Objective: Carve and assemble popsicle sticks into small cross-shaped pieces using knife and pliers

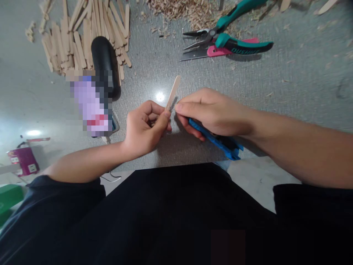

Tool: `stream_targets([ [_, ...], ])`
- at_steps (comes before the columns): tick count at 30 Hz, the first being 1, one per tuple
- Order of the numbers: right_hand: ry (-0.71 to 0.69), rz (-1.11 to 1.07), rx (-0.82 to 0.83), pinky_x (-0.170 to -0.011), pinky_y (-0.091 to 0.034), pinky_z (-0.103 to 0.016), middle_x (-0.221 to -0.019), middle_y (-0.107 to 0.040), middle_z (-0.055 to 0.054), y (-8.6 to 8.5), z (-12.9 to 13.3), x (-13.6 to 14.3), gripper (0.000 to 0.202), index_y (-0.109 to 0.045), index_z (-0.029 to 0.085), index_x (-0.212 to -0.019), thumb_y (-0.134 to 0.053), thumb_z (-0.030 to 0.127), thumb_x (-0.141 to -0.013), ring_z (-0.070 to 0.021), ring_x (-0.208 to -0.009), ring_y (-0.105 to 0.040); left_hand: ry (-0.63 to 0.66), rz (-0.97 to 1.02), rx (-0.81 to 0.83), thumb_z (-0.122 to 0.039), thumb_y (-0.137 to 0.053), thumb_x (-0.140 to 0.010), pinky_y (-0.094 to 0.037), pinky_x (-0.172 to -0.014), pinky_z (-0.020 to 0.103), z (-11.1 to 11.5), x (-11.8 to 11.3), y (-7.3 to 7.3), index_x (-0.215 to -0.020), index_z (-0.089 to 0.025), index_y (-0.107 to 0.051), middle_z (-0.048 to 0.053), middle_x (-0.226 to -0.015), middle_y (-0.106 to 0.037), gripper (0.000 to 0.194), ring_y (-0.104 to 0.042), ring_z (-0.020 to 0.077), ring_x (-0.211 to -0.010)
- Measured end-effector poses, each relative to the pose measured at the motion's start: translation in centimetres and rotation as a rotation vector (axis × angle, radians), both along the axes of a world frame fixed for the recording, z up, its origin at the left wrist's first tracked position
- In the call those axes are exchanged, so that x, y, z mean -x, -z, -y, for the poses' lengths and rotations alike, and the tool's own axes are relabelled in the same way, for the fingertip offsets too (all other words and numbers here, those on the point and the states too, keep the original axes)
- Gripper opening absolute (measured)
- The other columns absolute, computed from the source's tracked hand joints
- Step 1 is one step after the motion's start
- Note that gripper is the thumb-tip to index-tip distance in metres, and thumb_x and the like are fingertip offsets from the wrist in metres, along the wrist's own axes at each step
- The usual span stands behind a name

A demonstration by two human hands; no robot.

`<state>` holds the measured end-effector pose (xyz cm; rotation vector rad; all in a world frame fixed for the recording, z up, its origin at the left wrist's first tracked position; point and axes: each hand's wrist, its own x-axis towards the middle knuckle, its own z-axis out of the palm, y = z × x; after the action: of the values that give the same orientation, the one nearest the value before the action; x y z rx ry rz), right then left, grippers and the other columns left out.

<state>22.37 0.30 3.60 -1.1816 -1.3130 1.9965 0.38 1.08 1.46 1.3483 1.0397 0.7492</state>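
My left hand pinches the lower end of a flat wooden stick between thumb and fingers; the stick slants up to the right. Close by on the right, my right hand is closed around a blue tool, which sticks out below the palm toward the table's front edge. The thumb and forefinger of that hand are pressed together near the stick, and whether they pinch anything small is too hard to tell. A narrow gap lies between the two hands.
Many wooden sticks are piled at the upper left, beside a black rounded case and a blurred-out phone-like object. Green-handled pliers rest over a pink-handled blade. Wood shavings lie behind. A purple box sits far left.
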Motion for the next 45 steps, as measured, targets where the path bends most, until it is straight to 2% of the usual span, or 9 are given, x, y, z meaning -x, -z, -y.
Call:
stream_targets([
  [2, 0.029, 0.039, -0.049, -0.051, -0.042, -0.027, -0.057, -0.064, 0.001, 0.1, 0.2, 0.3, 0.049, -0.064, 0.022, -0.075, -0.066, 0.043, -0.119, -0.0106, -0.050, -0.058, 0.003, 0.000, -0.002, -0.066, -0.091, -0.098, -0.046, -0.043, 0.022, 0.0, 0.0, 0.0, -0.082, -0.022, -0.065, 0.001, -0.065, -0.076, 0.053, -0.062, 0.0098, -0.047],
  [5, 0.070, 0.075, -0.120, -0.054, -0.042, -0.028, -0.060, -0.064, 0.002, 0.2, 0.6, 0.7, 0.045, -0.065, 0.022, -0.076, -0.063, 0.032, -0.120, -0.0106, -0.054, -0.058, 0.011, -0.003, -0.003, -0.065, -0.089, -0.100, -0.044, -0.043, 0.022, 0.1, 0.0, -0.1, -0.082, -0.022, -0.065, 0.001, -0.066, -0.076, 0.053, -0.061, 0.0093, -0.047],
  [12, 0.122, 0.140, -0.164, -0.053, -0.042, -0.029, -0.060, -0.066, 0.002, 0.2, 0.8, 0.9, 0.039, -0.066, 0.022, -0.081, -0.057, 0.018, -0.119, -0.0120, -0.053, -0.058, 0.002, 0.015, -0.033, -0.060, -0.089, -0.101, -0.042, -0.044, 0.022, 0.2, -0.2, 0.0, -0.082, -0.021, -0.069, 0.000, -0.064, -0.074, 0.048, -0.059, 0.0084, -0.047],
  [19, 0.119, 0.185, -0.178, -0.053, -0.040, -0.030, -0.061, -0.065, 0.002, 0.1, 0.9, 1.1, 0.039, -0.067, 0.022, -0.081, -0.060, 0.020, -0.119, -0.0117, -0.052, -0.056, 0.013, -0.020, -0.107, -0.060, -0.085, -0.105, -0.043, -0.046, 0.024, 0.3, 0.0, 0.3, -0.089, -0.020, -0.074, 0.001, -0.068, -0.077, 0.045, -0.062, 0.0087, -0.050],
  [29, 0.122, 0.190, -0.138, -0.051, -0.041, -0.030, -0.060, -0.064, 0.003, -0.2, 1.1, 1.3, 0.039, -0.065, 0.023, -0.080, -0.054, 0.012, -0.116, -0.0121, -0.052, -0.056, 0.019, 0.059, -0.167, -0.064, -0.083, -0.106, -0.043, -0.043, 0.020, 0.3, 0.2, 1.3, -0.091, -0.019, -0.073, 0.002, -0.070, -0.080, 0.049, -0.064, 0.0077, -0.048],
  [34, 0.110, 0.196, -0.166, -0.052, -0.041, -0.031, -0.061, -0.065, 0.003, -0.2, 0.9, 1.3, 0.040, -0.065, 0.023, -0.079, -0.054, 0.013, -0.117, -0.0125, -0.053, -0.057, 0.007, 0.046, -0.185, -0.065, -0.083, -0.106, -0.047, -0.045, 0.020, 0.3, 0.1, 1.3, -0.092, -0.019, -0.074, 0.004, -0.072, -0.082, 0.049, -0.070, 0.0098, -0.053],
  [45, 0.129, 0.195, -0.107, -0.051, -0.040, -0.031, -0.058, -0.063, 0.002, -0.5, 0.8, 1.7, 0.044, -0.064, 0.023, -0.076, -0.054, 0.013, -0.117, -0.0123, -0.052, -0.056, -0.009, 0.061, -0.158, -0.065, -0.085, -0.104, -0.049, -0.044, 0.020, 0.3, -0.1, 1.2, -0.089, -0.019, -0.073, 0.003, -0.070, -0.080, 0.051, -0.066, 0.0089, -0.049],
])
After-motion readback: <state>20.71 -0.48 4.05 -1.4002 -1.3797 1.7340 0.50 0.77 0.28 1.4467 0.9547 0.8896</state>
